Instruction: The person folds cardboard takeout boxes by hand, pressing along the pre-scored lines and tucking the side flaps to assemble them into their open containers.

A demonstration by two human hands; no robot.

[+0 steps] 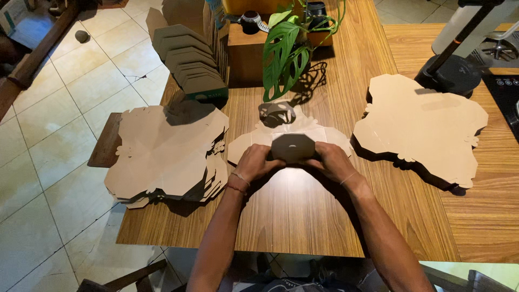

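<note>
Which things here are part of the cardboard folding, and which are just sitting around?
In use: left hand, right hand, folded box, flat blank under it, left stack of blanks, right stack of blanks, row of finished boxes.

Lying about: potted plant, black stand, wooden table.

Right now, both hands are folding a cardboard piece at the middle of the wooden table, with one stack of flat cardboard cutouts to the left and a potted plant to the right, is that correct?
Not quite. To the right lies a second stack of flat cardboard cutouts, not a plant; the potted plant stands behind the hands, at the table's far side. The rest holds: left hand and right hand fold the cardboard piece, with a stack to the left. The head view shows it.
</note>
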